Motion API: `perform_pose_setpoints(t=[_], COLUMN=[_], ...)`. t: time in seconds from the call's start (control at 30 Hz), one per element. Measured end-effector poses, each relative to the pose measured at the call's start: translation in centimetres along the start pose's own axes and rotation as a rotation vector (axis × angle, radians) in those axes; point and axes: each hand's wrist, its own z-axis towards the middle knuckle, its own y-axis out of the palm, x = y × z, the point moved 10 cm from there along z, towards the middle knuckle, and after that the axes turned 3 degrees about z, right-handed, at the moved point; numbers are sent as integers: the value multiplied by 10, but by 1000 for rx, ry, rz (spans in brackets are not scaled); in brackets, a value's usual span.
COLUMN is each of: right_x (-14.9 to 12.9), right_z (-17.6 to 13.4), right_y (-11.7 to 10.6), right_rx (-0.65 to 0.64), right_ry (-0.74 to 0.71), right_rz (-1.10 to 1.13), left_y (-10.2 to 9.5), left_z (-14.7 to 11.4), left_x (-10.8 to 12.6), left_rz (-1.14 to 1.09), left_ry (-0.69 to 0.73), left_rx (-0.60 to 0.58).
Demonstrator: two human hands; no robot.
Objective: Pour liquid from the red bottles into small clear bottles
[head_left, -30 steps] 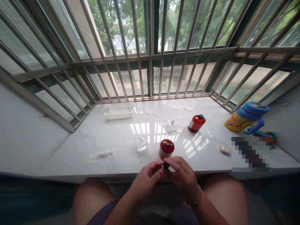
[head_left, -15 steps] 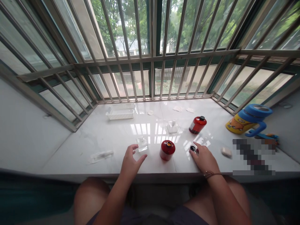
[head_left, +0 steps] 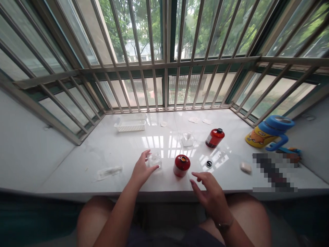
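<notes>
My left hand [head_left: 142, 170] has its thumb and fingers around a clear, square glass bottle [head_left: 155, 160], which stands low on the white counter. To its right, a red bottle [head_left: 182, 166] stands upright with no cap on its mouth. My right hand [head_left: 207, 188] is just right of that bottle, fingers apart and holding nothing. Beyond this hand lies a black cap [head_left: 209, 164], its hollow side up. A second red bottle [head_left: 215, 138] with a black cap stands farther back. Left of it sits another small clear square bottle [head_left: 188, 140].
A white perforated basket [head_left: 131, 127] stands at the back left. A clear plastic wrapper [head_left: 109, 173] lies at the left. On the right are a blue and yellow mug [head_left: 266, 132] and a small beige block [head_left: 246, 167]. Metal window bars [head_left: 167, 87] close off the back.
My right hand has let go of the black cap, leaving it on the counter, and has moved left and nearer to me. My left hand has closed in on the clear glass bottle.
</notes>
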Motion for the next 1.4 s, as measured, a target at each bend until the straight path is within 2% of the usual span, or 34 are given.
perform_pose_setpoints(t=[0.13,0.27,0.43,0.6,0.7,0.83,0.9,1.0,1.13,1.27,1.4], right_x=[-47,-63,-64,-50,-36,-11,-1,8,19,40,59], right_z=[-2,-2,-5,-14,-22,-33,-34,-29,-26,-33,-41], right_y=[15,30,44,32,25,13,3,-10,-23,-24,-17], right_rx=[-38,-18,14,142,191,298,353,365,351,348,326], right_ry=[-107,-27,124,263,348,473,492,489,470,547,606], right_rz=[109,165,253,238,273,432,502,545,531,584,645], left_y=[-10,-8,6,33,39,53,54,56,78,108,134], left_z=[-38,-73,-95,-109,-113,-104,-88,-52,-19,-5,-2], left_x=[28,69,103,117,123,134,132,110,87,85,82], left_rz=[-16,-68,-224,-338,-331,-541,-651,-598,-455,-269,-267], left_ry=[-40,-5,-4,-77,-35,105,153,160,136,149,116], left_rx=[-6,-65,-38,-64,-105,-394,-461,-402,-412,-451,-463])
